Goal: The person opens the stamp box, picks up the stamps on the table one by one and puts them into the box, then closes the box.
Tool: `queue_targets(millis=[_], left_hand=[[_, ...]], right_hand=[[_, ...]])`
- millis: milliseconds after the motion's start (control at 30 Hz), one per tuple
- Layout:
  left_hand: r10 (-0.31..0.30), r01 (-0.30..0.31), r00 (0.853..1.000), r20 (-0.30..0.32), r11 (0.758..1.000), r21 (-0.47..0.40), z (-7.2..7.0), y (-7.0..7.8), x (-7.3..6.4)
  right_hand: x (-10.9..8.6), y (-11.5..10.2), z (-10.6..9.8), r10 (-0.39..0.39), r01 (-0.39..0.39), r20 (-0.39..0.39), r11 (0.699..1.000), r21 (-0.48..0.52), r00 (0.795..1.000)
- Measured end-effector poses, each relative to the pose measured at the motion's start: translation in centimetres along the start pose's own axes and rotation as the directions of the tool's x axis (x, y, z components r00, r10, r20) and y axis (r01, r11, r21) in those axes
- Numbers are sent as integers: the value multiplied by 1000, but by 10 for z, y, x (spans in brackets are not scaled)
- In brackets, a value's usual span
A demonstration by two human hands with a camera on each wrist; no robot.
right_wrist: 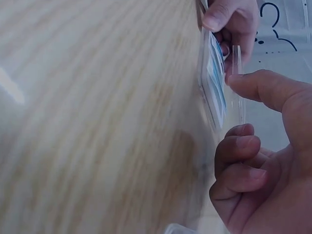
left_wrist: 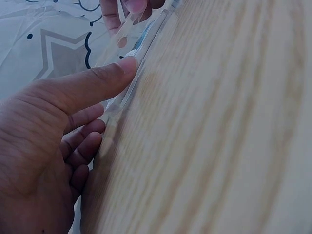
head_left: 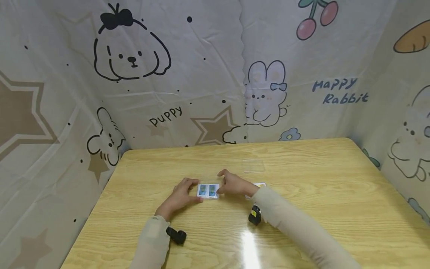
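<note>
Two cards with blue pictures (head_left: 208,191) lie side by side in a shallow clear plastic case (right_wrist: 202,80) on the table. My left hand (head_left: 181,193) grips the left end of this case, thumb on the near edge and fingers at the far side. A thin clear plastic lid (right_wrist: 237,105) stands just above the cards, a gap between them. My right hand (head_left: 233,184) holds the lid at its right end, thumb at its near edge and index finger reaching to the far one. In the right wrist view its other fingers are curled.
Another clear plastic piece (head_left: 253,166) lies farther back on the wooden table (head_left: 302,168). Partly hidden under my right wrist is a card with a yellow patch (head_left: 260,185). A printed cloth (head_left: 208,93) hangs close behind the table and along its sides.
</note>
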State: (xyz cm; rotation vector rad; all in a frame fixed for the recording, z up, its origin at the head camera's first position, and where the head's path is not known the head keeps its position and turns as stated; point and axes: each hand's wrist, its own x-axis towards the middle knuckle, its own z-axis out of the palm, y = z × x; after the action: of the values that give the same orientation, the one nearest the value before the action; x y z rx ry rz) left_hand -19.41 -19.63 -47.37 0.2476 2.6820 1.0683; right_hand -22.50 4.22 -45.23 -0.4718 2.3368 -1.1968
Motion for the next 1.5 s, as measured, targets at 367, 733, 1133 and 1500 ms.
queue_targets(millis=[367, 733, 1133, 1500], left_hand=[[16, -16, 1000, 1, 1000, 1, 0, -2, 0], [14, -14, 1000, 0, 1000, 5, 0, 1, -1], [10, -10, 1000, 3, 1000, -2, 0, 0, 0], [-6, 6, 1000, 10, 1000, -10, -1, -1, 1]], right_hand=[[-1, 0, 12, -34, 34, 8, 999, -8, 999], [-8, -4, 16, -28, 28, 12, 1000, -9, 1000], [-7, -4, 15, 13, -12, 8, 999, -46, 1000], [-7, -3, 16, 0, 0, 3, 998, -62, 1000]])
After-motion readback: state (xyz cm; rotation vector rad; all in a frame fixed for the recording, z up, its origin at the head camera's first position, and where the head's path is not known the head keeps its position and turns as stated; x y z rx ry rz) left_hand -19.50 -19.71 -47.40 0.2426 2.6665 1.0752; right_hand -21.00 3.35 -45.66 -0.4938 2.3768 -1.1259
